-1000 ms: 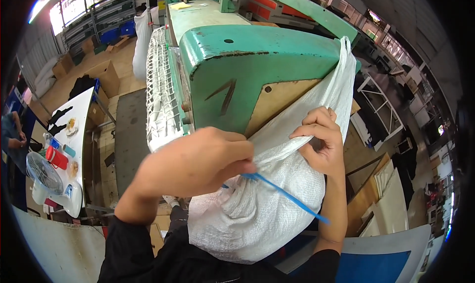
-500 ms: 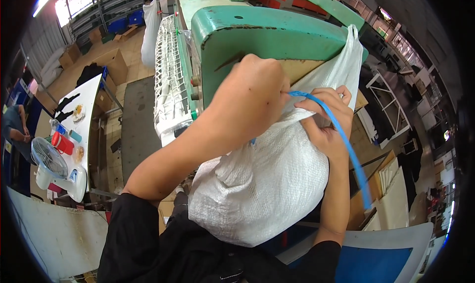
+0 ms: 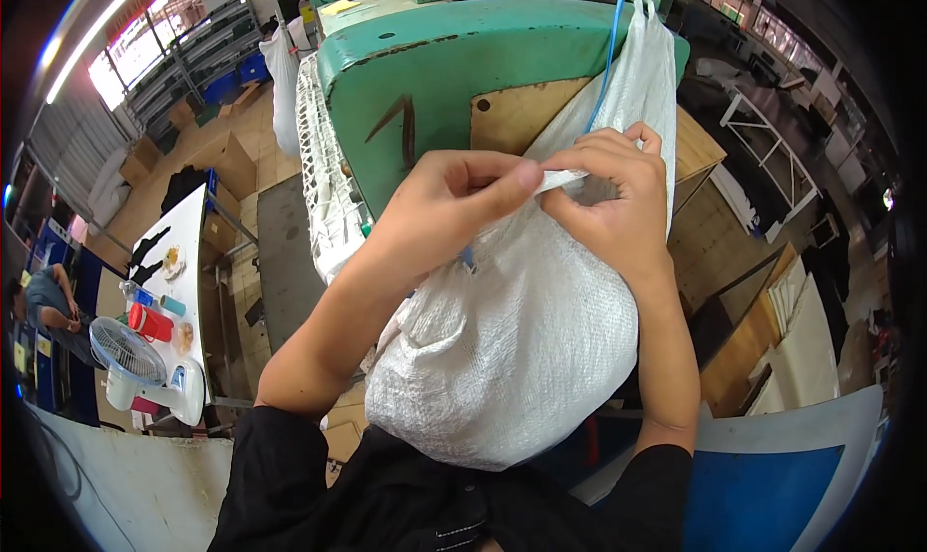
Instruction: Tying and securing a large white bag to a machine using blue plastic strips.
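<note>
A full white woven sack [image 3: 512, 349] rests against my body in front of a green machine [image 3: 435, 59]. My left hand [image 3: 454, 204] pinches the gathered neck of the sack between thumb and forefinger. My right hand [image 3: 608, 195] grips the same gathered neck from the right. A thin blue tie [image 3: 608, 50] runs from my right hand up along the sack's loose top flap [image 3: 647, 79]. A short blue end shows below my left hand. Whether my fingers also hold the tie is hidden.
A white wire basket [image 3: 323, 166] hangs on the machine's left side. At lower left a white table [image 3: 179, 291] carries a red cup, a small fan [image 3: 135, 359] and oddments. A person sits at far left [image 3: 48, 296]. Wooden boards [image 3: 763, 330] lean at right.
The blue tie swung from hanging down at the right to pointing up over the sack top. My left hand moved from covering the sack front to pinching its neck beside my right hand.
</note>
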Tool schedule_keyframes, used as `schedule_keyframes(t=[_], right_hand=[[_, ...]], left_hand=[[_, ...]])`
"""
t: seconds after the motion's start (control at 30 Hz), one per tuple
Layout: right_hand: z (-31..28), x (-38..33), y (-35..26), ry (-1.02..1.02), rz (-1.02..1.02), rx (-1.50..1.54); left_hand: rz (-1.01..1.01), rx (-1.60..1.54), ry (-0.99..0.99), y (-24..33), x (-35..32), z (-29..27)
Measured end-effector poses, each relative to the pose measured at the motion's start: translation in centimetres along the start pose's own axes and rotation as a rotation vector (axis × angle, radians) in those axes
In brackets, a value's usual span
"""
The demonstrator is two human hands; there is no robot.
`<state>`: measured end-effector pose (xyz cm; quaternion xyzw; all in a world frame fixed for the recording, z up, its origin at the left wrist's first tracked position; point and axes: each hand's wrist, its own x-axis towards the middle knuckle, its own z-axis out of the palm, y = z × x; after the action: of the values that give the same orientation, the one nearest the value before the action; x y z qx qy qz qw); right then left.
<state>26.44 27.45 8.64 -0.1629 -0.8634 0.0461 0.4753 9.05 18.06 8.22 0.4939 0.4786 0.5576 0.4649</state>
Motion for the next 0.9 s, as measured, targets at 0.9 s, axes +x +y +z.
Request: schedule_keyframes(t=[0.9], right_hand=[[-1.3, -0.7, -1.1, 0.025, -0.235, -0.17]], left_hand=[[0.071, -0.183, -0.246, -3.3, 1.2, -0.7]])
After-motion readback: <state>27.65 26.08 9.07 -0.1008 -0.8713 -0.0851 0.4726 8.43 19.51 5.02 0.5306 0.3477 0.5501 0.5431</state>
